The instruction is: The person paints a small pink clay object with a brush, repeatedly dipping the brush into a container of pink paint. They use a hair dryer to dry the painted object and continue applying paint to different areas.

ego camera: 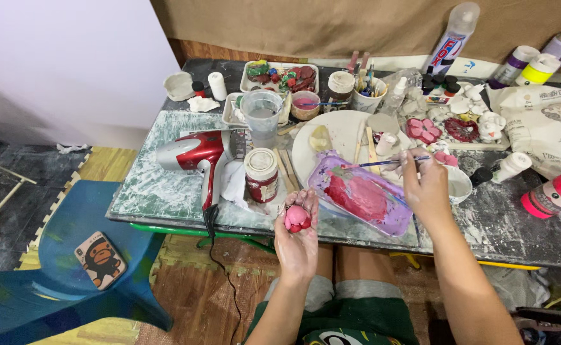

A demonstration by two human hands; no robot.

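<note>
My left hand (296, 237) is palm up near the table's front edge, cupping a small pink and red painted figure (296, 218). My right hand (426, 186) hovers over the right end of a purple palette tray (392, 220) smeared with red and pink paint. It grips a thin blue-handled paintbrush (383, 163) that points left across a white round plate (344, 134).
A red hair dryer (194, 153) lies at the left, its cord hanging off the table. A red-labelled jar (261, 176), a clear measuring cup (262, 116), paint bottles (558, 191), brush cups and small painted figures (462, 130) crowd the table. A blue chair (57, 294) holds a phone (99, 259).
</note>
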